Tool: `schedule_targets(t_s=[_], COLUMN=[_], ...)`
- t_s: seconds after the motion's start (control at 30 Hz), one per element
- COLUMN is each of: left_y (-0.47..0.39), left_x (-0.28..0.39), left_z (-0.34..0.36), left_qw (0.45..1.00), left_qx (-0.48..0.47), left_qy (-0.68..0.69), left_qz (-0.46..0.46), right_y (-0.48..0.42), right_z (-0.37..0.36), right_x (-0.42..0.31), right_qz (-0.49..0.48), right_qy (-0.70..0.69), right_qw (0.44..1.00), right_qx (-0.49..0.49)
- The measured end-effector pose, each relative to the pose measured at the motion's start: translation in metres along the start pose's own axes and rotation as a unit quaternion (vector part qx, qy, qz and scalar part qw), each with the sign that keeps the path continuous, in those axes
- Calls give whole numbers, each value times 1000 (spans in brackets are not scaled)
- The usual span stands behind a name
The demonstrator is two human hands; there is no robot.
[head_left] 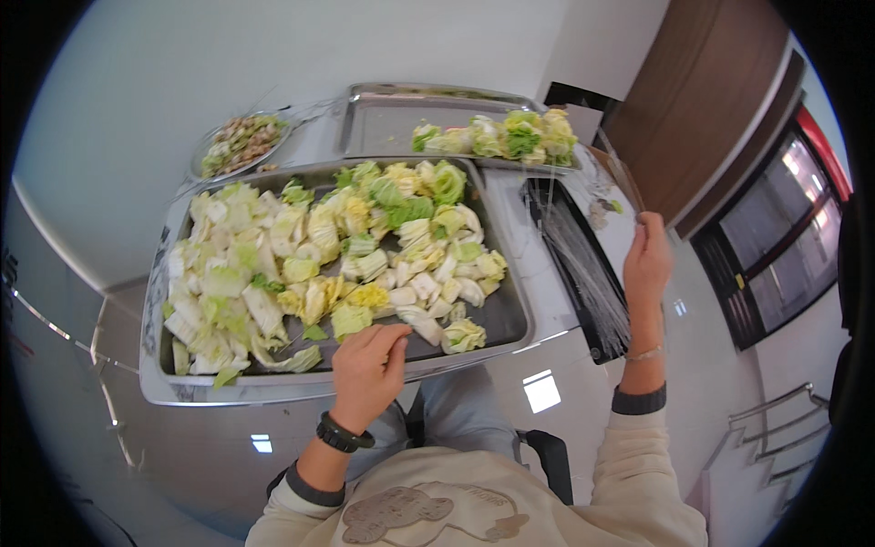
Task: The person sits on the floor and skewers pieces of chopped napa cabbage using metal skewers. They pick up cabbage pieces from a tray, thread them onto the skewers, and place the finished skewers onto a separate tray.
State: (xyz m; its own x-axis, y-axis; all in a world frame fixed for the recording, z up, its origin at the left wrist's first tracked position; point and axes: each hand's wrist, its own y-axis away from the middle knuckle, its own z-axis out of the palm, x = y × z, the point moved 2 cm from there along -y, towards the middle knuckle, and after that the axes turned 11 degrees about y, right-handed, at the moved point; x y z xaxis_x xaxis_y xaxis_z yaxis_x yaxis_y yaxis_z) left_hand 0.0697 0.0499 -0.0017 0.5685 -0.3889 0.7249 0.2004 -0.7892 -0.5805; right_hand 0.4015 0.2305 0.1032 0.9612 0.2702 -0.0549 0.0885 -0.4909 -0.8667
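My left hand is over the front rim of a large metal tray, its fingertips pinched near a pale piece of cabbage stem. Whether anything thin is between them cannot be told. Chopped napa cabbage is heaped across this tray, with whiter pieces at the left. My right hand is raised at the right, thumb and finger closed on the lower end of a thin clear strip. Just left of that hand lies a long black tray holding many thin, clear strands.
Behind stands a second metal tray with bunched cabbage at its right. A plate of chopped food pieces sits at the back left. Small scraps lie on the marbled tabletop. A chair armrest is below.
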Motion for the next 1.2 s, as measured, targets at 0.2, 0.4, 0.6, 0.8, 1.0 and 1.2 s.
schedule_targets(t_s=[0.2, 0.4, 0.6, 0.8, 1.0, 1.2], left_y=[5, 7, 9, 15, 28, 26], left_x=[-5, 29, 38, 26, -8, -18], left_z=[-3, -38, -53, -63, -71, -85], left_qw=[994, 981, 979, 939, 988, 978], left_qx=[5, 11, -27, -90, 25, 40], left_qy=[104, 176, 177, 149, 1, -62], left_qz=[-45, -77, -95, -297, -150, -196], right_y=[-38, -25, 63, 112, 126, 119], right_z=[-50, -44, 19, 40, 65, 62], right_x=[-87, -178, -251, -293, -289, -279], right_qz=[45, 261, 472, 514, 358, 286], right_qy=[-392, -758, -774, -720, -629, -568], right_qw=[918, 588, 350, 338, 478, 526], right_qx=[49, -108, -237, -322, -498, -565])
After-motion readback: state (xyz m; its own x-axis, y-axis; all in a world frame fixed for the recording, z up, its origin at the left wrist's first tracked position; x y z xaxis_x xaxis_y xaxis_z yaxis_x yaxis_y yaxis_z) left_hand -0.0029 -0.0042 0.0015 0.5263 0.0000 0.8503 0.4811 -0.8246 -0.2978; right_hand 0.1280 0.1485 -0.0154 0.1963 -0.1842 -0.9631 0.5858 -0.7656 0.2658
